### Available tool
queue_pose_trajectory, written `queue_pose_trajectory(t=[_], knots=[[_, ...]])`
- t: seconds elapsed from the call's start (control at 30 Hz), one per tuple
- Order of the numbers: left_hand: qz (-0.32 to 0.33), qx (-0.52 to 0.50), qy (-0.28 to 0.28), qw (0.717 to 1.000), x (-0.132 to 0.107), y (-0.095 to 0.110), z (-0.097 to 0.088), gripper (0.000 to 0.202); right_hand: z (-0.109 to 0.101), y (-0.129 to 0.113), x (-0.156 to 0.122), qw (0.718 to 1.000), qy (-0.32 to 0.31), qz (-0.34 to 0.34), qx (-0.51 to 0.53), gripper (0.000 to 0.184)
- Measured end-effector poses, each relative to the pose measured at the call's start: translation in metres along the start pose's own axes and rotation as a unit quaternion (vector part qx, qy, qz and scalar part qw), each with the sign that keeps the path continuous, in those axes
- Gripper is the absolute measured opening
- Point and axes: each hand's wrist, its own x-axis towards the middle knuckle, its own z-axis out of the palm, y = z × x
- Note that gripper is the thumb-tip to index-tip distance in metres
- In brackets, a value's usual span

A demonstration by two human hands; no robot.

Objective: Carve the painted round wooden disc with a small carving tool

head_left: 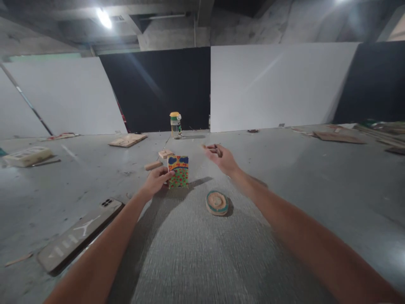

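Observation:
My left hand [155,181] grips a small painted panel [179,172] by its left edge, thumb across the front, and holds it upright. The panel has red dots on green, with orange and dark blue shapes along the top. To the right and farther off, my right hand [223,158] is raised with its fingers drawn together. A small tan tip shows at those fingertips, but what it belongs to is too small to name. Between my forearms lies a round tan disc [217,202] with a teal rim and a raised centre, touched by neither hand.
A phone in a grey case [80,236] lies at the left. Beyond my left hand are a wooden block [153,165] and a small wooden piece [166,153]. A yellow-lidded bottle [175,125] stands near the back panels; a flat board [128,140] lies left of it.

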Motion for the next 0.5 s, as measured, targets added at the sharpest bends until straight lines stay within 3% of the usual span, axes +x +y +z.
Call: queue_pose_trajectory(t=[0.13, 0.27, 0.5], knots=[[0.003, -0.003, -0.006, 1.000, 0.001, -0.003, 0.001, 0.050, 0.002, 0.002, 0.007, 0.981, -0.091, 0.098, 0.143, 0.067], [0.006, -0.008, 0.007, 1.000, 0.000, -0.001, 0.001, 0.046, -0.004, -0.003, 0.001, 0.941, -0.170, 0.147, 0.253, 0.061], [0.051, -0.074, 0.078, 0.993, 0.039, 0.034, -0.002, 0.052, -0.019, -0.006, 0.001, 0.889, -0.203, 0.188, 0.365, 0.057]])
